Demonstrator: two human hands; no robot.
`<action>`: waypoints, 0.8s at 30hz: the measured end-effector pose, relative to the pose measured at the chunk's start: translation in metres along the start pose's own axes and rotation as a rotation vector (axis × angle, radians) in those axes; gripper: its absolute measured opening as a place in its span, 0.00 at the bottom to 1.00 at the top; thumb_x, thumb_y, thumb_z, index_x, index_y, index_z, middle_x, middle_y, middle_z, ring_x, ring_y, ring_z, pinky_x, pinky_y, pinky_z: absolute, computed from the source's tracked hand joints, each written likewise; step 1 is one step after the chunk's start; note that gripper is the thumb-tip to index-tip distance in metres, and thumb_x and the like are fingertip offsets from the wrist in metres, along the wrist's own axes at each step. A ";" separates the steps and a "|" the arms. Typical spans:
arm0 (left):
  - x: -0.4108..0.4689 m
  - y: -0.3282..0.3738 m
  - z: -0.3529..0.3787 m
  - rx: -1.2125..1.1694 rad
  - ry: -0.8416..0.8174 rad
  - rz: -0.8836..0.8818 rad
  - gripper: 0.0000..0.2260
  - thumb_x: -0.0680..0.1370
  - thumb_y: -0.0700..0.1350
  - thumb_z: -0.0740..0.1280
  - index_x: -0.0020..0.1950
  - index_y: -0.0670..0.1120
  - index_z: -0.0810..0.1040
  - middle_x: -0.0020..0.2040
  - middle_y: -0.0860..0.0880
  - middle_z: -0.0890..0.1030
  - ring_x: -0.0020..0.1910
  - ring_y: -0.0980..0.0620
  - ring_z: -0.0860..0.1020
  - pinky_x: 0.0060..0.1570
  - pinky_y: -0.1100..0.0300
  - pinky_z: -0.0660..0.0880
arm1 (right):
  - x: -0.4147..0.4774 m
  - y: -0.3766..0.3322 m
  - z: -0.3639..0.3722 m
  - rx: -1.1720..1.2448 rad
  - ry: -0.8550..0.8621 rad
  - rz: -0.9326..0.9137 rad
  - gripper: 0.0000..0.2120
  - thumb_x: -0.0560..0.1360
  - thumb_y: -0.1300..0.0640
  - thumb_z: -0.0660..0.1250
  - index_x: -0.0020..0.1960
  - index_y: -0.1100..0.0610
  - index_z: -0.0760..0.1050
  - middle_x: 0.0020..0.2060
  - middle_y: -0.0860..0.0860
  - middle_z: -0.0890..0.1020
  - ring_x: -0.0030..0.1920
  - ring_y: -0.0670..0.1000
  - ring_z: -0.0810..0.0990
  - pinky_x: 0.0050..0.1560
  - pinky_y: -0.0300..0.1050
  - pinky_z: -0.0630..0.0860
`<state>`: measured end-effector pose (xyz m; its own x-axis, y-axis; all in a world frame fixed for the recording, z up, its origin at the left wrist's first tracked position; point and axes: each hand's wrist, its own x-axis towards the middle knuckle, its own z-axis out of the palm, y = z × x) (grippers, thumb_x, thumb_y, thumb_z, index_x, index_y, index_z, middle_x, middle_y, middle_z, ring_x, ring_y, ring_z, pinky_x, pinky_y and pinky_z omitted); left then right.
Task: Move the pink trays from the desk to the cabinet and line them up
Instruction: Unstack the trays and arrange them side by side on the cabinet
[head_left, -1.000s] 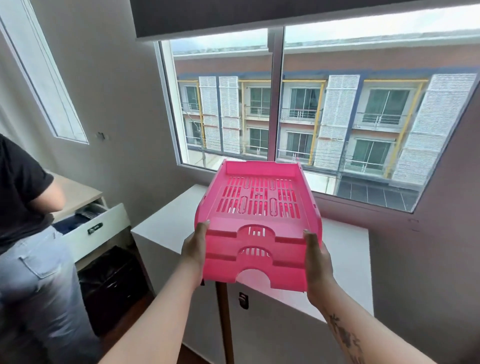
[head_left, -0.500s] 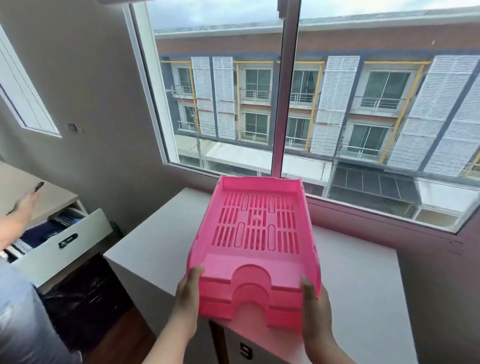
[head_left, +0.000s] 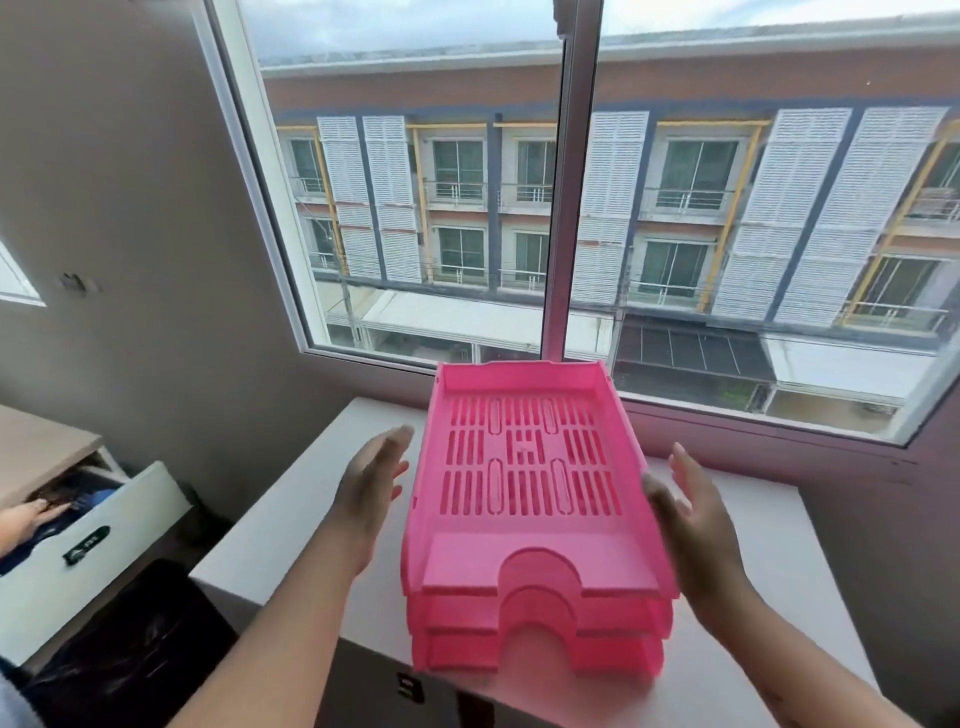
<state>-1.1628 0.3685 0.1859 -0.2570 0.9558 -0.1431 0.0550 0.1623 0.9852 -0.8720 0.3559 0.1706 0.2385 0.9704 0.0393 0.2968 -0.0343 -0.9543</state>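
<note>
A stack of three nested pink trays (head_left: 530, 493) rests on the white cabinet top (head_left: 291, 525) below the window, its front end overhanging the near edge slightly. My left hand (head_left: 371, 488) is off the stack's left side, fingers spread, with a gap to the tray. On the right side my right hand (head_left: 693, 525) is open with fingers apart, close to the tray wall; whether it touches is unclear.
A large window (head_left: 571, 208) runs right behind the cabinet. At the left, an open white drawer (head_left: 78, 561) juts out with another person's hand (head_left: 26, 519) in it. A black bag (head_left: 130, 649) sits below it on the floor.
The tray stack came down onto the cabinet top. Both my hands let go of its front corners and moved out along its sides.
</note>
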 end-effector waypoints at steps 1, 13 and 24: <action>0.009 0.003 0.001 0.059 -0.032 -0.005 0.26 0.68 0.67 0.64 0.58 0.52 0.77 0.59 0.51 0.78 0.58 0.51 0.76 0.64 0.48 0.71 | 0.011 -0.009 0.002 -0.077 -0.009 -0.005 0.47 0.65 0.32 0.63 0.78 0.52 0.59 0.75 0.54 0.66 0.72 0.57 0.67 0.70 0.60 0.67; 0.040 -0.004 0.002 0.231 -0.076 -0.032 0.13 0.77 0.36 0.60 0.52 0.46 0.82 0.46 0.45 0.87 0.44 0.44 0.86 0.46 0.47 0.83 | 0.051 -0.016 0.034 -0.580 -0.020 0.133 0.11 0.75 0.62 0.58 0.52 0.60 0.78 0.46 0.58 0.83 0.44 0.60 0.79 0.42 0.47 0.73; 0.078 0.002 -0.130 0.233 0.084 -0.018 0.13 0.78 0.34 0.61 0.50 0.49 0.82 0.46 0.42 0.86 0.40 0.44 0.84 0.45 0.47 0.82 | 0.038 -0.082 0.153 -0.469 -0.108 -0.084 0.09 0.73 0.63 0.63 0.51 0.61 0.79 0.42 0.57 0.83 0.43 0.59 0.80 0.43 0.48 0.75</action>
<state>-1.3085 0.4111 0.1888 -0.3389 0.9300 -0.1423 0.2686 0.2407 0.9327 -1.0290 0.4320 0.2047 0.1061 0.9928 0.0554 0.7014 -0.0352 -0.7119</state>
